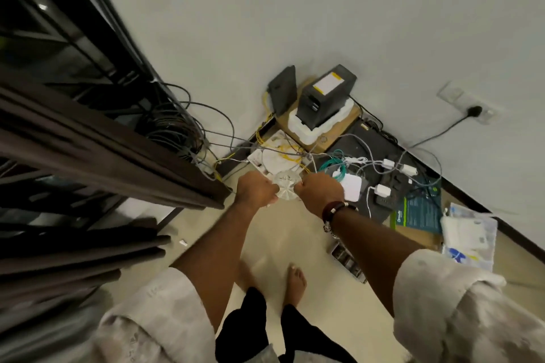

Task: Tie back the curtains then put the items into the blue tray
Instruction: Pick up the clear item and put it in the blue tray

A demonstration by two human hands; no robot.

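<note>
1. Head view: left hand [256, 190] and right hand [318, 190], fingers curled, pinch a pale, crinkly, roundish piece [285, 188], perhaps a tieback.
2. Dark pleated curtain [97, 138] hangs left, just beside them.

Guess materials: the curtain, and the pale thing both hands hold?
Curtain: dark brown woven cloth, matte, hanging in soft folds. Tieback held between left hand and right hand: looks like thin whitish translucent fabric or plastic, gathered in pleats; too blurred to settle.
</note>
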